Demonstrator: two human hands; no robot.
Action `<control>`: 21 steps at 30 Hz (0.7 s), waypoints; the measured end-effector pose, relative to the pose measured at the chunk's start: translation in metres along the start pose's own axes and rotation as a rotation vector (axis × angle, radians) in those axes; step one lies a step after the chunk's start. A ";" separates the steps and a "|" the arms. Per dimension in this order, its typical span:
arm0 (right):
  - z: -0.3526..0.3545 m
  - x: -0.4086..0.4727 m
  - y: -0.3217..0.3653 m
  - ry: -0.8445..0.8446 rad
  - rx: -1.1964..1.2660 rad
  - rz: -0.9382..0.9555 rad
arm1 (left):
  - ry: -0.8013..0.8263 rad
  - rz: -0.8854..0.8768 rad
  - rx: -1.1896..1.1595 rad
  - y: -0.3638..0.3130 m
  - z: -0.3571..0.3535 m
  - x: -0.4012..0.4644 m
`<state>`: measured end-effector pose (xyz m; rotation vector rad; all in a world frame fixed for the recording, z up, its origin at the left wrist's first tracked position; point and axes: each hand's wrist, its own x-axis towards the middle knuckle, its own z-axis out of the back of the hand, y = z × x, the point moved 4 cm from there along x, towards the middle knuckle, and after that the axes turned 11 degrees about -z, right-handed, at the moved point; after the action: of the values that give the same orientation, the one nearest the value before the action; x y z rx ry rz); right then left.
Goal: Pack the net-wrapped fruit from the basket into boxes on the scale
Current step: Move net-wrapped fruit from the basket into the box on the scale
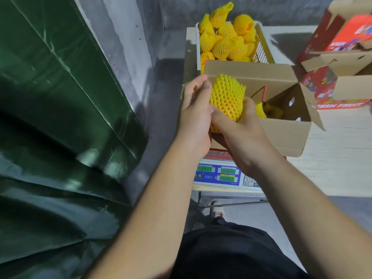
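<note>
Bare forearms reach forward over the scale [217,175], where the left hand [196,115] and right hand [239,125] both curl around one net-wrapped fruit [226,96] at the open box's [281,135] near-left corner; beyond, the basket [261,47] holds more wrapped fruit.

Both hands [217,117] meet, fingers [216,117] curled (gripping)

red box [340,93]: "FRESH FRUIT" | scale [217,175] display: digits blurred
</note>
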<state>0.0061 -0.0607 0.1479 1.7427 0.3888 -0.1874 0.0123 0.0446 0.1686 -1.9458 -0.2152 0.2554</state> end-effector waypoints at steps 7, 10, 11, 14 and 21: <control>0.016 0.009 0.009 0.025 -0.128 0.011 | 0.208 0.146 0.025 0.010 0.000 0.011; 0.024 0.012 0.018 -0.008 -0.192 0.113 | 0.373 0.153 0.250 0.017 -0.003 0.008; 0.026 0.013 0.020 -0.011 -0.220 0.133 | 0.398 0.150 0.295 0.019 -0.004 0.008; 0.029 0.017 0.020 0.029 -0.307 0.137 | 0.393 0.174 0.245 0.019 -0.002 0.012; 0.041 0.030 0.030 0.032 -0.536 0.177 | 0.320 0.135 0.030 0.007 -0.006 0.012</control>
<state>0.0479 -0.1012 0.1567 1.2428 0.2742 0.0704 0.0254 0.0396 0.1636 -1.9429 0.1291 0.0324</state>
